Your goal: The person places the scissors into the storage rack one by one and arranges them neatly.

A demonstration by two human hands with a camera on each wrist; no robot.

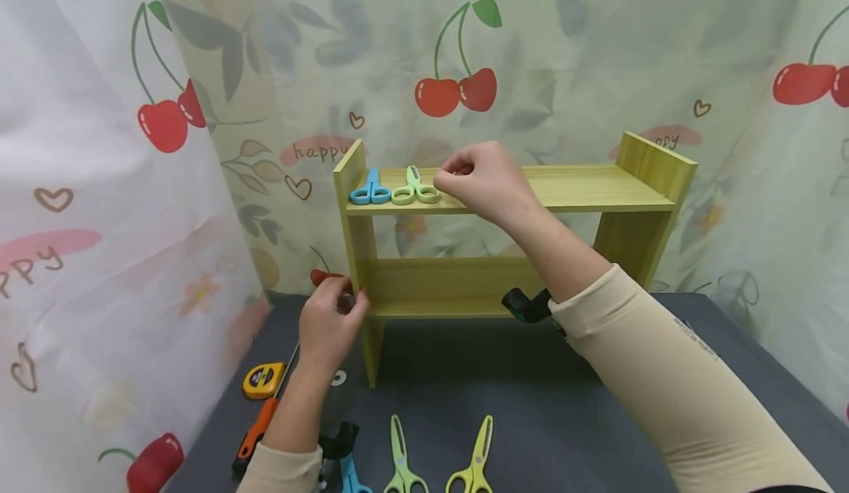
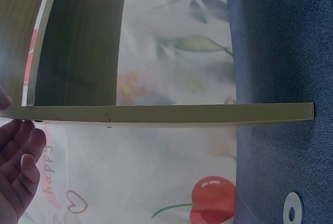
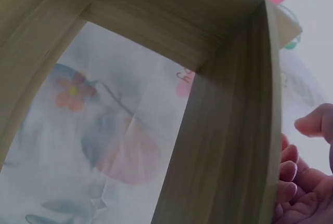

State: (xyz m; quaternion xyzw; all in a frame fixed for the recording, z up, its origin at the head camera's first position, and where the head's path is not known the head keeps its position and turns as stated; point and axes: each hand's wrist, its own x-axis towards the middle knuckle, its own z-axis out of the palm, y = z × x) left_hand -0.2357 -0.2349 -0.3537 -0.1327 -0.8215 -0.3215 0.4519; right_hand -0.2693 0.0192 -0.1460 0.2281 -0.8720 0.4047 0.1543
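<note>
A two-tier wooden shelf (image 1: 517, 287) stands on the dark table. My left hand (image 1: 329, 323) holds its left side panel (image 2: 171, 114), with a fingertip on one face and the other fingers on the opposite face. On the top board lie blue scissors (image 1: 371, 189) and light green scissors (image 1: 414, 187), handles toward the front. My right hand (image 1: 487, 183) is over the top board, just right of the green scissors. Its fingers are loosely bent. In the right wrist view the thumb stands apart from the fingers, with nothing seen between them.
Light green scissors (image 1: 399, 456), yellow scissors (image 1: 479, 456) and partly hidden blue scissors (image 1: 353, 477) lie at the table's front. Left of them are a yellow tape measure (image 1: 263, 381), an orange-handled screwdriver (image 1: 259, 430) and a white ring (image 1: 340, 378). Patterned curtains (image 1: 530, 58) enclose the table.
</note>
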